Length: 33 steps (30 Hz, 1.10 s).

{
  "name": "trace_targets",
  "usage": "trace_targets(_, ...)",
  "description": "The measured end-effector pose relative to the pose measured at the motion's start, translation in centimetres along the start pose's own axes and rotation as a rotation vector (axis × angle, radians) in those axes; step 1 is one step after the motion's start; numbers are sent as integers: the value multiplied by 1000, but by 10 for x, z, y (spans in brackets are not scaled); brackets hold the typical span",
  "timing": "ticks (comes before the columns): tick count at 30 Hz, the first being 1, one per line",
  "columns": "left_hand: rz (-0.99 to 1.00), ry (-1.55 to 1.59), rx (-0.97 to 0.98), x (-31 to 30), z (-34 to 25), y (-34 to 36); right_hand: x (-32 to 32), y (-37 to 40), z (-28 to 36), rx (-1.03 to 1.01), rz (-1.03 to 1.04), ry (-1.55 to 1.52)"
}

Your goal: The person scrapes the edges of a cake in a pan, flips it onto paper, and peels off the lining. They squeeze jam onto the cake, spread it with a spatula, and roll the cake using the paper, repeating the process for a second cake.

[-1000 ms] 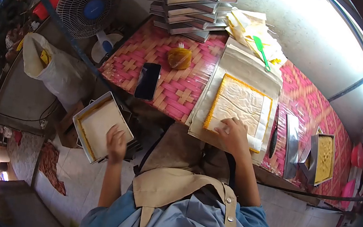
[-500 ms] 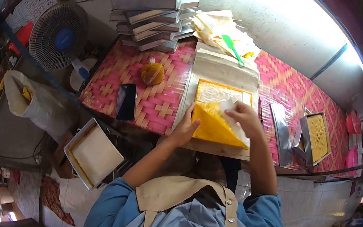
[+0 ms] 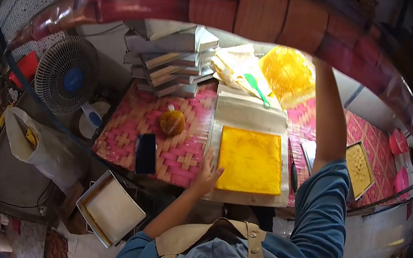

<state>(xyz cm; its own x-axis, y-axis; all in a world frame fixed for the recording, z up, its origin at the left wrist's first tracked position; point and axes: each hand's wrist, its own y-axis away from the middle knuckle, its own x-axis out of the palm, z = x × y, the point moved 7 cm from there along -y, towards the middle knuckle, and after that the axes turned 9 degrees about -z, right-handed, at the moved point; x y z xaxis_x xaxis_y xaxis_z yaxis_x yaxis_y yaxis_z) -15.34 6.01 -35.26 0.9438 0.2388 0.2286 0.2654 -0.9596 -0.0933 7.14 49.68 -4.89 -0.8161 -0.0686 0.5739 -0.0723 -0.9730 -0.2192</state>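
A flat square yellow cake lies on a paper-covered board, its smooth top bare. My left hand rests at the cake's left edge, fingers stretched and thumb by its side. Reaching far forward, my right hand is mostly hidden behind a red woven-pattern band. From it a yellow-stained sheet of baking paper hangs beside a pile of crumpled papers. A green spatula lies at the pile's front, and a dark-handled knife lies right of the board.
Stacked metal pans stand at the back left. A bag of yellow filling and a phone lie left of the board. Another cake in a pan is at the right. A lined pan sits low left, near a fan.
The baking paper has come off the cake, leaving its yellow top uncovered. My right hand has carried the sheet forward to the pile. My left hand stays beside the cake. The view has tilted upward.
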Motion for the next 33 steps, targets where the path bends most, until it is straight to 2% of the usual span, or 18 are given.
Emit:
trace_targets(1, 3, -4, 20, -9, -12, -10, 19, 21, 16, -204, -15, 268)
trace_targets(3, -158, -562, 480, -41, -57, -26, 48, 51, 13, -569, -81, 717)
trace_targets(5, -255, -590, 428, -76, -52, -58, 75, 77, -23, -821, -93, 950)
trace_targets(7, -516, -1086, 575, -101, -70, -79, 98, 97, -68, -1052, -85, 1105)
trace_targets(10, -510, -1227, 467, -118, -66, -104, 113, 135, -139, -1283, 22, 1221)
trace_targets(11, -511, -1229, 473, -121, -66, -111, 113, 154, -157, -1218, 125, 1233)
trace_targets(12, -544, -1195, 457, -125, -66, -115, 104, 177, -169, -862, 274, 1242)
trace_targets(13, -572, -1161, 436, -129, -66, -117, 94, 199, -185, -327, 362, 1241)
trace_targets(15, -565, -1075, 384, -134, -69, -124, 80, 256, -198, 13, 521, 901)
trace_targets(17, -548, -986, 327, -138, -69, -131, 55, 314, -199, 215, 557, 924)
trace_targets(19, -545, -603, 165, -145, -59, -139, 28, 363, -212, 557, 570, 617)
trace_targets(21, -466, -508, 242, -105, -94, -125, 21, 408, -196, 799, 538, 369)
trace_targets(23, -56, -57, 452, -36, -141, -101, 19, 433, -189, 1034, 484, -104)
trace_targets(25, 186, -336, 666, 12, -173, -73, 21, 439, -160, 998, 527, -486)
trace_targets(26, 314, -421, 686, 34, -186, -56, 24, 440, -141, 938, 587, -652)
trace_targets(28, 507, -591, 789, 67, -190, -31, 3, 445, -124, 883, 308, -645)
trace_targets(29, 536, -628, 898, 78, -187, -24, -11, 444, -126, 860, 181, -664)
trace_targets(33, 355, -579, 668, 74, -165, -29, -49, 444, -106, 620, -36, -563)
